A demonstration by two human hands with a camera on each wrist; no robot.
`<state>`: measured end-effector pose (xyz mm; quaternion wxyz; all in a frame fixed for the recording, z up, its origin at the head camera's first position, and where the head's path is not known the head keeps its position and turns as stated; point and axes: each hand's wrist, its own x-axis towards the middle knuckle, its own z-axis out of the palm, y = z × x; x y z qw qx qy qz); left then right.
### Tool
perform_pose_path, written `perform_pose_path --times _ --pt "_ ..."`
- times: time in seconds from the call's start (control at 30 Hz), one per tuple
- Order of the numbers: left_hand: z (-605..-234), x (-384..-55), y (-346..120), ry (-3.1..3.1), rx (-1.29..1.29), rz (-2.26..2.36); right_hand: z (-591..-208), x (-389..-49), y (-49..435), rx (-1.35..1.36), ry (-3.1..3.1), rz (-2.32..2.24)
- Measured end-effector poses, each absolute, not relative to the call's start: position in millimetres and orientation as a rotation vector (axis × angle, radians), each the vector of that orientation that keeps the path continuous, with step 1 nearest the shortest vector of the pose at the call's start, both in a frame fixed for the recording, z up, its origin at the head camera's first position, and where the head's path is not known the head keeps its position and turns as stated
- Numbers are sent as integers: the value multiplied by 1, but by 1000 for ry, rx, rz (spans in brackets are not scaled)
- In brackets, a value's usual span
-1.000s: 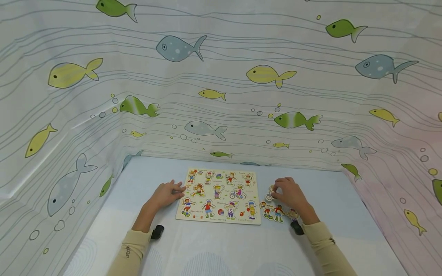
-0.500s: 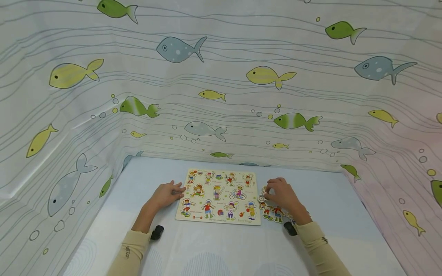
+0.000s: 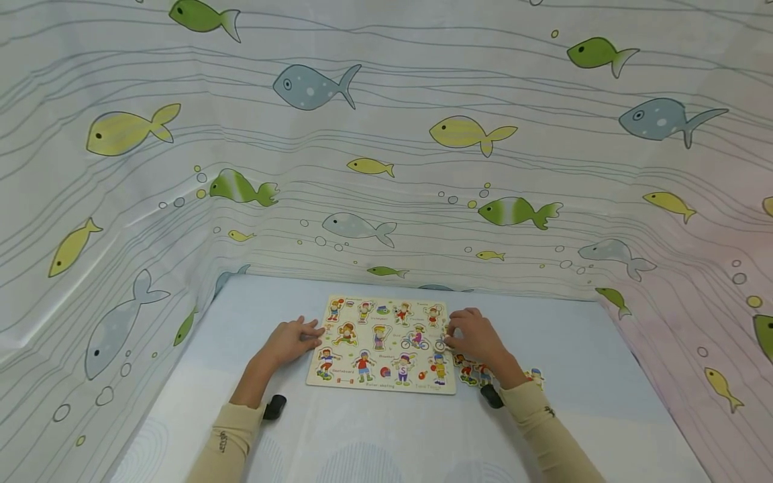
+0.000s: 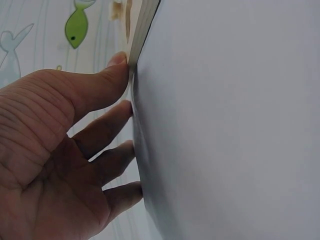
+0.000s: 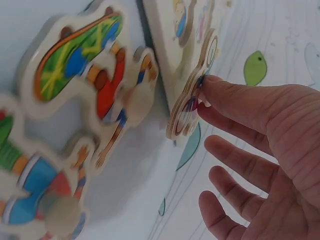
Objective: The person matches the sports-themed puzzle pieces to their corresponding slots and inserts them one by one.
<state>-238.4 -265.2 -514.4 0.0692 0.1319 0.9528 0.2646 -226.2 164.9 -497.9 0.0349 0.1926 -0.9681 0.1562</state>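
Observation:
A wooden puzzle board (image 3: 447, 388) printed with sports figures lies on the table. My left hand (image 3: 290, 340) rests at its left edge. In the left wrist view, that hand's thumb (image 4: 112, 75) touches the board's edge and the other fingers reach the table, loosely straight. Between thumb and index finger, my right hand (image 3: 481, 339) pinches a cyclist puzzle piece (image 5: 191, 102), tilted on edge at the board's right side. Below this hand lie loose figure pieces, among them a skateboarder piece (image 5: 112, 65) with a round knob and a second knobbed piece (image 5: 37, 182).
Another loose piece (image 3: 536, 377) lies right of my right wrist. Small black devices (image 3: 274, 407) sit under both wrists. A pale cloth (image 3: 374, 429) covers the table, and a fish-patterned sheet (image 3: 410, 194) rises behind and along both sides.
My right hand has moved left with the cyclist piece, from over the loose pieces to the board's right edge, uncovering a piece at the right. My left hand has stayed in place.

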Motion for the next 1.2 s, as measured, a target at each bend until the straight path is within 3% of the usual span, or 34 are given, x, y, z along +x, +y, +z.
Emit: perform_pose_path --times 1.2 --pt "-512 -237 -264 2870 392 803 -497 -241 108 684 -2989 479"
